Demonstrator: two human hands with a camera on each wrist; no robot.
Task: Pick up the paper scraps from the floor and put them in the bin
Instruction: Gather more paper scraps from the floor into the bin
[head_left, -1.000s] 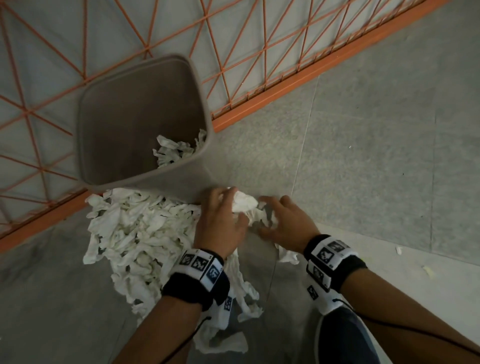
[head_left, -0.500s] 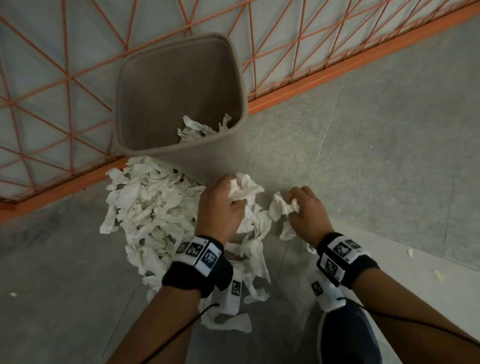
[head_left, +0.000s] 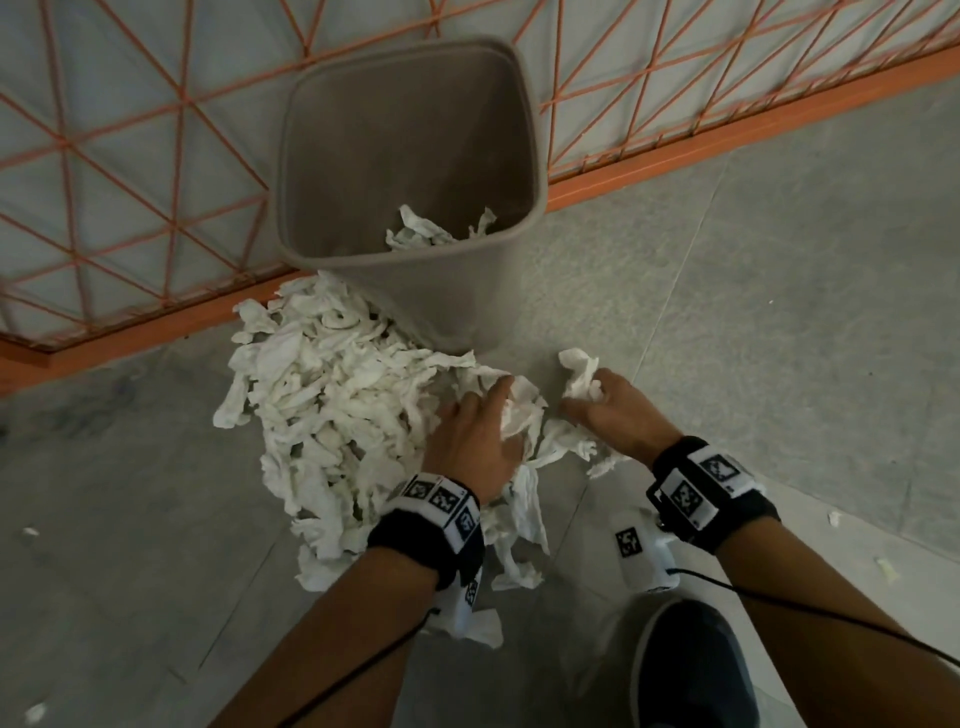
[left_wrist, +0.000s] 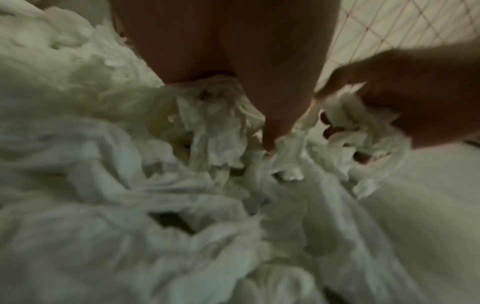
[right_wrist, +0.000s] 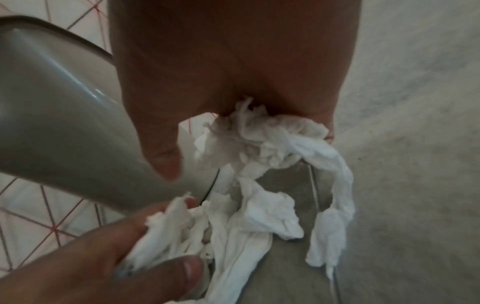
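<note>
A big pile of white paper scraps (head_left: 332, 395) lies on the grey floor, just left of and in front of the grey bin (head_left: 441, 291). A few scraps (head_left: 421, 234) lie inside the bin. My left hand (head_left: 506, 415) is at the pile's right edge and grips a wad of scraps; the right wrist view shows its thumb and fingers (right_wrist: 155, 257) pinching them. My right hand (head_left: 587, 395) holds another crumpled wad (right_wrist: 259, 139) low over the floor, right of the left hand, with strips hanging from it. The bin's wall (right_wrist: 64, 123) stands close beside it.
An orange mesh fence (head_left: 156, 156) on an orange base rail (head_left: 727, 130) runs behind the bin. My dark shoe (head_left: 691, 670) is at the bottom right. Small stray scraps (head_left: 834, 517) lie off to the sides. Bare grey tile (head_left: 779, 338) spreads to the right.
My hands, close together at the bin's foot a second ago, have drawn apart, each with a wad of scraps. The view has swung, so the bin now sits nearer the middle.
</note>
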